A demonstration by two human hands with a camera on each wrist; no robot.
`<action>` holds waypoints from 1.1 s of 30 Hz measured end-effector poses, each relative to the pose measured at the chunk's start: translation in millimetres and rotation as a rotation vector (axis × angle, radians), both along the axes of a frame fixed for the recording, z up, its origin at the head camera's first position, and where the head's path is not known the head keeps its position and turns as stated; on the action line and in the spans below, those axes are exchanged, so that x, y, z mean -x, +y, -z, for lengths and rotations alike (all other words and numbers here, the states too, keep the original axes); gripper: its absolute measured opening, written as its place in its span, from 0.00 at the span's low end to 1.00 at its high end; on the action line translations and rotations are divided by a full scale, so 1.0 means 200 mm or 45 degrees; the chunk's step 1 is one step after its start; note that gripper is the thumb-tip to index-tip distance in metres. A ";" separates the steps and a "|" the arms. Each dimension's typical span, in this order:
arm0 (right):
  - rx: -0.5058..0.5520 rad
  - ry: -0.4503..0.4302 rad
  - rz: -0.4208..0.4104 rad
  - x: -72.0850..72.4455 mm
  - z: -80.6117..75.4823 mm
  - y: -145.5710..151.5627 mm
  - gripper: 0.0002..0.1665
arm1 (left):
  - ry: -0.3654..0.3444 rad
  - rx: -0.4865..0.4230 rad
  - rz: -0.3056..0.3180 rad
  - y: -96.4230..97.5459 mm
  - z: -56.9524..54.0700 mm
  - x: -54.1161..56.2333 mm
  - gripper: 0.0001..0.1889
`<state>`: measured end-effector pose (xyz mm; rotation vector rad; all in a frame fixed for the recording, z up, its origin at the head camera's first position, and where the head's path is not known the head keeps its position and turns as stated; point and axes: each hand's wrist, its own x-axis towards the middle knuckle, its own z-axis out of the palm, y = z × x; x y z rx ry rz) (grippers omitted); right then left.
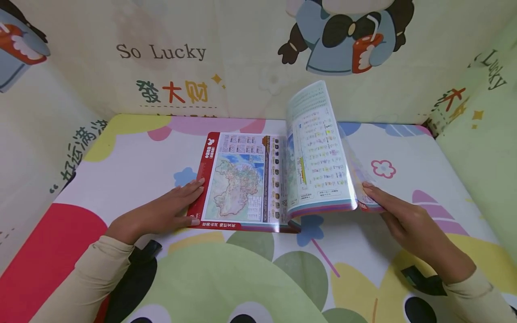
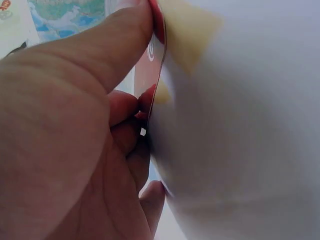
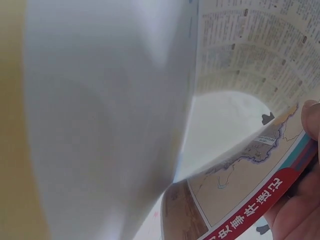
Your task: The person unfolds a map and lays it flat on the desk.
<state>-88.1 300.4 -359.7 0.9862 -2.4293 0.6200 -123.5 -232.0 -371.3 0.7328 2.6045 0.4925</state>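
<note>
A map book point(image 1: 241, 179) lies open on the table, its left page showing a map inside a red border. My left hand point(image 1: 161, 208) rests at that page's left edge, fingers and thumb on the red border point(image 2: 155, 22). On the right, a stack of pages point(image 1: 321, 157) stands raised and curved from the spine. My right hand point(image 1: 412, 224) pinches the outer corner of a lower page point(image 1: 369, 206), thumb on top. This page point(image 3: 240, 195) has a map and a red strip with white characters in the right wrist view, where most of the hand is cut off.
The table is covered with a colourful cartoon cloth point(image 1: 137, 157). Behind it rises a pale printed wall point(image 1: 242, 58), with side panels to the left and right. Dark straps point(image 1: 424, 280) circle both wrists.
</note>
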 end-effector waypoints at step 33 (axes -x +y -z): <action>-0.029 0.036 0.201 -0.04 0.04 0.19 0.35 | -0.115 0.003 -0.198 -0.20 -0.04 0.00 0.56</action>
